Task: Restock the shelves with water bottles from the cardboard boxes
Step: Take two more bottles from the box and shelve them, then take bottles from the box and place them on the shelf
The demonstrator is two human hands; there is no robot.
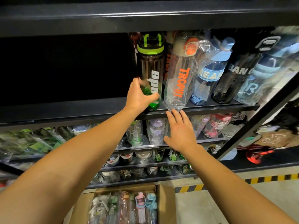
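My left hand (139,94) grips the lower part of a dark bottle with a green lid and white lettering (151,68), which stands upright on the black shelf (80,109). Right of it stands a clear bottle with orange lettering and an orange lid (181,73), wrapped in plastic film. My right hand (179,130) is spread open just below that bottle, fingertips at the shelf's front edge and the wrap's bottom. An open cardboard box (166,206) on the floor below holds several wrapped bottles lying side by side.
Blue and black bottles (208,75) fill the shelf to the right. The shelf's left part is dark and bare. Lower shelves (208,140) hold several wrapped bottles. A black diagonal brace (258,120) crosses at right. Yellow-black floor tape (271,178) runs along the floor.
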